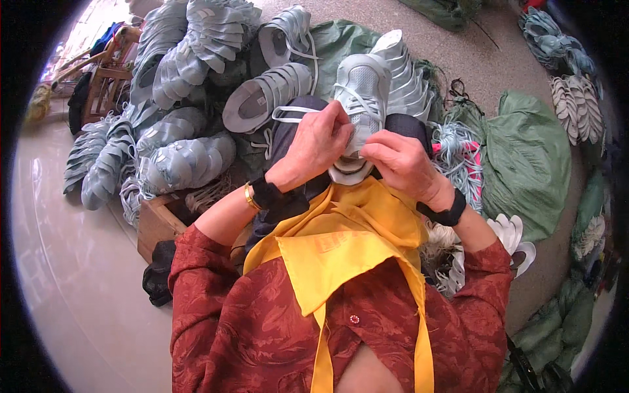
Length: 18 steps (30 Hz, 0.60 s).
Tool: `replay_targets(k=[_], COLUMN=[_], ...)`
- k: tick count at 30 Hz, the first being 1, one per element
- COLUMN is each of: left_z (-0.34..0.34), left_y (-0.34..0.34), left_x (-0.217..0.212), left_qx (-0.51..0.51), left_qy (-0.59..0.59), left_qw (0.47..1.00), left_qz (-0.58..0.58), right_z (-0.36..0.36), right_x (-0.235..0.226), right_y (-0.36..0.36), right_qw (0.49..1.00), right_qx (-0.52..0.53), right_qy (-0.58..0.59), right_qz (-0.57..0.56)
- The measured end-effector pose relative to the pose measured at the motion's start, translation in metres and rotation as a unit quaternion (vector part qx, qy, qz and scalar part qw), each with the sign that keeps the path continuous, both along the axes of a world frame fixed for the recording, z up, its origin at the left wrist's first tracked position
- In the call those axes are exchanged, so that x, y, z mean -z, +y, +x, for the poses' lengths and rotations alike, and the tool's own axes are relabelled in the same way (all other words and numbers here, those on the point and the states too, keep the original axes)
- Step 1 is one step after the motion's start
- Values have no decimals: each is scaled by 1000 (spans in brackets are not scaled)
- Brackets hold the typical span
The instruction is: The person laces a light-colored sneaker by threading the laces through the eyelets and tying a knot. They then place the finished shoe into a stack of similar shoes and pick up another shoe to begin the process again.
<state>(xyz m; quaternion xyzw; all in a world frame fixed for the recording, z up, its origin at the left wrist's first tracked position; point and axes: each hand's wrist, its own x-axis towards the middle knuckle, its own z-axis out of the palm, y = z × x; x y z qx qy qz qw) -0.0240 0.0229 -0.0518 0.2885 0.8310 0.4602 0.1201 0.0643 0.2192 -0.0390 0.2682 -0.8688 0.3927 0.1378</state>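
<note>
A pale grey-blue shoe upper (363, 72) lies across my lap on a yellow apron (354, 219), its toe pointing away from me. A white shoelace (285, 112) crosses the upper, and a loop of it sticks out to the left of my left hand (314, 139). The fingers of that hand are pinched together on the lace, above the left side of the upper. My right hand (401, 160) is closed at the right side of the shoe's opening. Whatever lies between its thumb and fingertips is too small to make out.
Stacks of nested grey-blue uppers (196, 49) are piled at the left, with more uppers (265, 98) beside my knee. A tangle of laces (455, 147) and a green sack (527, 164) lie on the right. A wooden box (157, 223) stands by my left elbow.
</note>
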Motion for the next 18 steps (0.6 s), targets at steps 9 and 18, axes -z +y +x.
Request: replay_targets(k=[9, 18], left_z=[-2, -24], left_y=[7, 14], left_x=[-1, 8], left_qx=[16, 126], left_qy=[32, 17], left_qw=[999, 991], left_qz=[-20, 42], right_z=[2, 6], right_x=[-4, 0], right_y=[2, 2], right_qw=[999, 991], right_qx=[20, 77], right_qy=[-32, -82], right_qz=[-32, -80])
